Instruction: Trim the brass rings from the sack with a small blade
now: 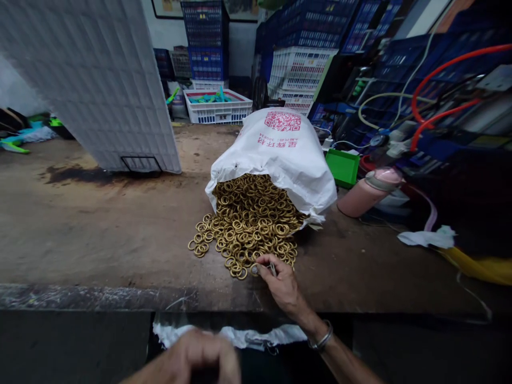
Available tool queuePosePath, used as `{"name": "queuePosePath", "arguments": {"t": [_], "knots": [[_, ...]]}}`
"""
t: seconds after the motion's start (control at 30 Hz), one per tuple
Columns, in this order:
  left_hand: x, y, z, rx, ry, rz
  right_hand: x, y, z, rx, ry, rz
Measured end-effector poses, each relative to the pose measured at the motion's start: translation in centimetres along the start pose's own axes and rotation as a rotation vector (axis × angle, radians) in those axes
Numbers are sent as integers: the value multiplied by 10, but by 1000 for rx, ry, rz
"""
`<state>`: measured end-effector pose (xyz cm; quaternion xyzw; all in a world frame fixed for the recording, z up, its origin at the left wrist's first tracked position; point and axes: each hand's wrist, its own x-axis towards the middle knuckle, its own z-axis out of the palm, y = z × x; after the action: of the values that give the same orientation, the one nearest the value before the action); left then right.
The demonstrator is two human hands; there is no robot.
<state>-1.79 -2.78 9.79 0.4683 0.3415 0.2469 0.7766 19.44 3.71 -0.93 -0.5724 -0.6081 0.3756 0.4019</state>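
Note:
A white woven sack [280, 154] with red print lies on its side, its mouth facing me. Brass-coloured rings [244, 229] spill out of it onto the brown worktop [120, 234]. At the near edge of the pile my right hand [282, 285] is closed in a pinch, thumb and forefinger on one brass-coloured ring [254, 270]. A thin greyish piece shows between its fingers; its kind is unclear. My left hand [196, 354] is low in the view, in front of the worktop edge, fingers curled and smeared by motion. Whether it holds anything cannot be made out.
A tall pale panel [120, 85] stands at left on a wire foot. Right of the sack are a green tray [343, 167], a pink bottle [370, 193] and red hoses [424, 120]. Behind stand a white crate [218, 113] of turquoise parts and stacked blue crates [206, 32].

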Motion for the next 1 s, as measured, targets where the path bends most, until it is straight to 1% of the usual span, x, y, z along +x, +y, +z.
{"name": "queuePosePath", "arguments": {"t": [0.03,0.07,0.1,0.17,0.2,0.23,0.27,0.33,0.37,0.47,0.5,0.57,0.67,0.73,0.77,0.83,0.9,1.0], "knots": [[14,-6,-4,20,76,8,-1,-5,-1,25,11,-13],[29,-14,-7,37,247,24,-3,-10,-1,43,27,-34],[44,-24,-10,13,359,26,-5,-14,-1,53,40,-60],[71,-43,-12,-93,467,77,-11,-20,0,65,57,-118],[81,-52,-11,-114,488,90,-13,-22,1,66,60,-149],[88,-58,-9,-111,472,102,-16,-23,1,65,63,-178],[93,-63,-5,-89,435,109,-17,-23,2,62,69,-202],[97,-68,1,-44,418,123,-20,-24,3,58,79,-221],[97,-69,4,-32,440,122,-20,-25,4,59,81,-216],[96,-71,4,1,563,129,-21,-25,7,69,69,-177],[95,-73,2,45,597,163,-22,-25,7,71,60,-160],[94,-76,-2,208,637,279,-24,-24,9,69,31,-110],[91,-81,-7,477,652,446,-26,-21,11,73,-44,-7],[90,-82,-7,548,630,483,-28,-19,12,104,-89,47],[89,-82,-6,542,610,477,-28,-18,13,124,-106,69],[88,-81,-3,447,570,414,-28,-17,14,162,-132,107],[86,-80,-1,272,514,287,-28,-17,16,170,-135,124],[83,-83,-2,-8,395,113,-28,-17,20,130,-118,100]]}}
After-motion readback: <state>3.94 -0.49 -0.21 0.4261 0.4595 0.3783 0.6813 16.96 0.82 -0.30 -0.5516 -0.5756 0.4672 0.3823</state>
